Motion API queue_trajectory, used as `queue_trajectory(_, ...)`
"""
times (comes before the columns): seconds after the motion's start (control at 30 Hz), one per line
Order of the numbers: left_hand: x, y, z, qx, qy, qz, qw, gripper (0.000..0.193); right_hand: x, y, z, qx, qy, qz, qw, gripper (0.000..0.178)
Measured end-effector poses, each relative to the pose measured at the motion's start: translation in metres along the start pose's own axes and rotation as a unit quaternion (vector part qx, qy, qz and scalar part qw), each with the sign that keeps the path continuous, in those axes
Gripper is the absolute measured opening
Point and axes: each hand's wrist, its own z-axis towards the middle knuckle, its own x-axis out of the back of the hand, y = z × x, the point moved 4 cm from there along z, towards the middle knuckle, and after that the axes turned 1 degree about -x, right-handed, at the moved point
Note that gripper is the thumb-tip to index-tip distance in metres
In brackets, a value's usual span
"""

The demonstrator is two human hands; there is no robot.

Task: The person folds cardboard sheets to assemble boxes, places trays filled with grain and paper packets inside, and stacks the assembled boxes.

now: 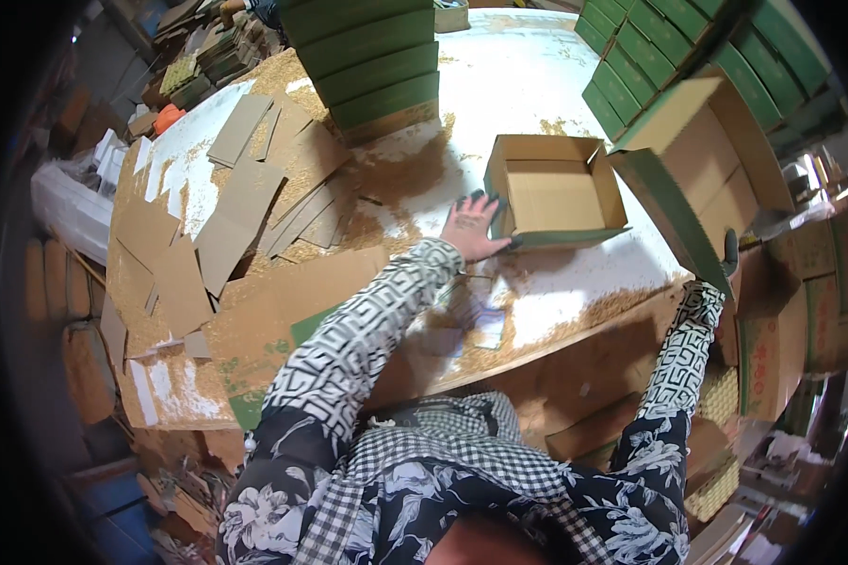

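"Closest of all?"

"Part of the wearer's head point(528, 537), on the near side of the open box point(554, 193); then a checked apron point(433, 443) and dark floral sleeves point(287, 476) with patterned cuffs."

"And the hands?"

"The left hand point(473, 226) lies against the open box's near left corner, fingers spread, gripping nothing. To the right of that box, the right hand point(731, 247) grasps the wall of a larger box point(716, 174); mostly it's hidden, just a dark-covered digit showing over the edge."

"Anything in the way?"

"That larger box, tilted, crowds the open box's right side. Beyond and left of it rises a tall stack of green boxes point(363, 71); beyond and right, more green boxes point(645, 52). Loose cardboard pieces point(240, 212) overlap well to its left, and a broad cardboard sheet point(301, 292) lies nearer, also left."

"What's it all standing on?"

"A white table point(485, 75), patchy with brown around the open box."

"And past the table?"

"Well right of the open box, brown cartons point(773, 348) and pale yellow moulded trays point(716, 395). Far left of it, a white wrapped bundle point(71, 207) and a small orange thing point(168, 118); far left and nearer, something blue point(113, 508), too dim to name."
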Motion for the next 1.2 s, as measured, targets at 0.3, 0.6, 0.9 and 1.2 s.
queue_trajectory(0.3,-0.056,0.032,0.01,0.0,-0.094,0.154,0.984,0.066,0.075,0.104,0.095,-0.171,0.033,-0.069,0.982,0.041)
queue_trajectory(0.6,-0.054,-0.008,-0.02,0.026,-0.041,-0.13,0.99,0.063,0.074,0.094,0.16,0.068,-0.031,-0.777,0.626,0.039)
queue_trajectory(0.9,0.083,-0.253,-0.376,0.653,0.324,0.269,0.629,0.07,-0.192,0.271,-0.105,0.137,-0.102,-0.526,0.833,0.043)
queue_trajectory(1.2,0.101,-0.32,-0.433,0.472,0.542,-0.177,0.672,0.053,-0.164,0.517,-0.109,-0.032,-0.18,-0.78,0.599,0.064)
